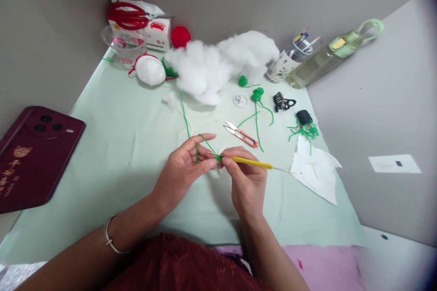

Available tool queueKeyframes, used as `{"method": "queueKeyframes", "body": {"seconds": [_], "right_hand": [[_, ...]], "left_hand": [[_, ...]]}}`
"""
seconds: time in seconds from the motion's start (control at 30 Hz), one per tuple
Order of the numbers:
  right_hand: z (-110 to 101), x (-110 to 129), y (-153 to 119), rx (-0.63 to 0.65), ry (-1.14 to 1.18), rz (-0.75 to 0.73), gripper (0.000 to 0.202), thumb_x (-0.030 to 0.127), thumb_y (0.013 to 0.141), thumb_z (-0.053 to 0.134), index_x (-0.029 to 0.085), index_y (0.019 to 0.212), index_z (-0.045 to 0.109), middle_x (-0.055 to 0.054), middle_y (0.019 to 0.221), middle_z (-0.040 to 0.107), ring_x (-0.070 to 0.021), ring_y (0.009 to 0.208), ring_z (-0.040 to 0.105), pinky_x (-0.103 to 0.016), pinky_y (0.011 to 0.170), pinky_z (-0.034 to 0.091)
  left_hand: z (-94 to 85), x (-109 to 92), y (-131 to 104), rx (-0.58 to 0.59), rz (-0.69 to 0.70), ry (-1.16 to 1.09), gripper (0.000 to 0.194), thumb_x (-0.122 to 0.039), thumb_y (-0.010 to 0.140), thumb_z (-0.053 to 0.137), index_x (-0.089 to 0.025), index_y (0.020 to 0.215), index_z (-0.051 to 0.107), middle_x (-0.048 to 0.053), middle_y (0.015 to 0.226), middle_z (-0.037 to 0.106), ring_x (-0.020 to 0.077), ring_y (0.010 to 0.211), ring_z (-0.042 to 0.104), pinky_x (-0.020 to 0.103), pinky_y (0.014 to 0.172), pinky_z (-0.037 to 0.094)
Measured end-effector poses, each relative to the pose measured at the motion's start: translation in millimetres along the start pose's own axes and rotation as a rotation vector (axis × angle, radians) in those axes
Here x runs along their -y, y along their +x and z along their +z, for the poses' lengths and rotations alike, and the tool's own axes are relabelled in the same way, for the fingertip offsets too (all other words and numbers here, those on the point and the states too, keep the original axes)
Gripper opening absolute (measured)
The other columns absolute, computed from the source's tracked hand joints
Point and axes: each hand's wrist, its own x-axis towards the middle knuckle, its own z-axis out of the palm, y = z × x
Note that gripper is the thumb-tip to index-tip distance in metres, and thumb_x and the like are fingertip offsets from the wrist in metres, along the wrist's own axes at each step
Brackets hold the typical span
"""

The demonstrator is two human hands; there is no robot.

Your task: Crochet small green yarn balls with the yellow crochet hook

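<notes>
My right hand (247, 177) is closed around a yellow-handled crochet hook (252, 163), whose bare metal back end points right. The hook's front tip meets a small piece of green crochet (218, 158), pinched between thumb and finger of my left hand (186, 163). Green yarn (185, 113) runs from the stuffing area down to my left hand and loops over its raised index finger. A bit of white thread shows by the crochet piece, mostly hidden by my fingers. Beyond my hands lie orange-handled thread snips (241, 135), blades pointing up and left.
White stuffing (205, 70) fills the back middle, with a white yarn ball (150, 70) and a red ball (180, 37) beside it. Small green pieces (257, 94), a black hair claw (283, 102), a pen jar (288, 60) and a bottle (324, 61) stand right; a maroon phone (41, 159) left.
</notes>
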Motion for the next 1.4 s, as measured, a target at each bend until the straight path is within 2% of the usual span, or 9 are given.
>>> {"method": "queueKeyframes", "body": {"seconds": [0.1,0.27,0.43,0.63,0.73,0.9,1.13,1.23,1.4], "right_hand": [[0.9,0.1,0.0,0.023,0.057,0.039,0.011,0.020,0.090,0.080,0.030,0.093,0.082,0.001,0.085,0.072,-0.0138,0.072,0.067,-0.030,0.071,0.059],[4.7,3.8,-1.1,0.018,0.008,0.007,0.010,0.019,0.087,0.082,0.028,0.092,0.082,0.000,0.088,0.072,-0.0152,0.077,0.069,-0.029,0.070,0.059],[1.7,3.0,0.5,-0.004,0.084,0.088,0.006,0.022,0.086,0.083,0.026,0.089,0.079,0.002,0.081,0.072,-0.0138,0.068,0.068,-0.030,0.068,0.060],[1.1,3.8,5.3,-0.012,0.183,0.142,0.008,0.021,0.082,0.083,0.025,0.084,0.076,0.003,0.075,0.071,-0.0143,0.066,0.067,-0.030,0.066,0.058],[0.8,4.7,7.1,-0.008,0.271,0.212,0.012,0.020,0.077,0.085,0.024,0.078,0.074,0.004,0.073,0.068,-0.0119,0.062,0.064,-0.028,0.064,0.056],[-3.4,5.7,9.1,0.113,0.460,0.338,0.017,0.022,0.077,0.084,0.023,0.077,0.068,0.005,0.072,0.063,-0.0086,0.058,0.056,-0.024,0.059,0.051],[-6.2,7.4,12.7,0.144,0.464,0.341,0.029,0.030,0.078,0.084,0.025,0.077,0.055,0.007,0.067,0.050,-0.0086,0.054,0.045,-0.022,0.051,0.043],[-7.4,6.6,14.0,0.110,0.386,0.302,0.028,0.031,0.078,0.084,0.025,0.077,0.057,0.007,0.068,0.052,-0.0088,0.055,0.047,-0.023,0.053,0.045],[-7.5,5.4,11.2,-0.024,0.245,0.179,0.015,0.020,0.076,0.084,0.024,0.077,0.070,0.004,0.074,0.065,-0.0107,0.061,0.058,-0.027,0.060,0.049]], "left_hand": [[-1.3,-0.1,0.4,0.004,-0.023,-0.058,0.039,-0.020,0.088,0.081,-0.024,0.125,0.070,-0.006,0.083,0.070,0.0113,0.081,0.070,0.026,0.084,0.055],[-2.3,3.4,-0.7,-0.005,-0.006,-0.043,0.040,-0.019,0.087,0.082,-0.025,0.126,0.072,-0.005,0.083,0.070,0.0112,0.084,0.069,0.025,0.086,0.054],[-2.4,3.8,0.1,0.038,-0.042,-0.073,0.038,-0.027,0.091,0.082,-0.026,0.127,0.073,-0.005,0.087,0.068,0.0116,0.083,0.071,0.026,0.087,0.055],[-1.3,-0.6,0.0,0.029,-0.081,-0.126,0.032,-0.024,0.091,0.081,-0.024,0.122,0.075,-0.004,0.084,0.070,0.0118,0.079,0.070,0.027,0.085,0.054],[-1.4,-1.3,0.8,0.040,-0.083,-0.130,0.029,-0.024,0.090,0.081,-0.023,0.119,0.077,-0.004,0.080,0.070,0.0120,0.078,0.068,0.027,0.082,0.052],[-2.3,-3.1,0.7,0.105,-0.130,-0.127,0.027,-0.028,0.087,0.084,-0.022,0.113,0.079,-0.003,0.072,0.069,0.0133,0.072,0.065,0.028,0.077,0.049],[-5.0,-7.0,-0.3,0.188,-0.124,-0.177,0.023,-0.032,0.086,0.085,-0.025,0.107,0.081,-0.005,0.070,0.059,0.0117,0.067,0.059,0.027,0.074,0.048],[-7.4,-6.3,1.3,0.154,-0.098,-0.097,0.025,-0.032,0.088,0.083,-0.025,0.111,0.080,-0.003,0.073,0.060,0.0133,0.071,0.059,0.028,0.076,0.048],[-7.6,-2.2,-1.7,-0.043,0.069,0.137,0.029,-0.023,0.086,0.083,-0.028,0.115,0.080,-0.002,0.089,0.060,0.0148,0.087,0.057,0.026,0.084,0.047]]}}
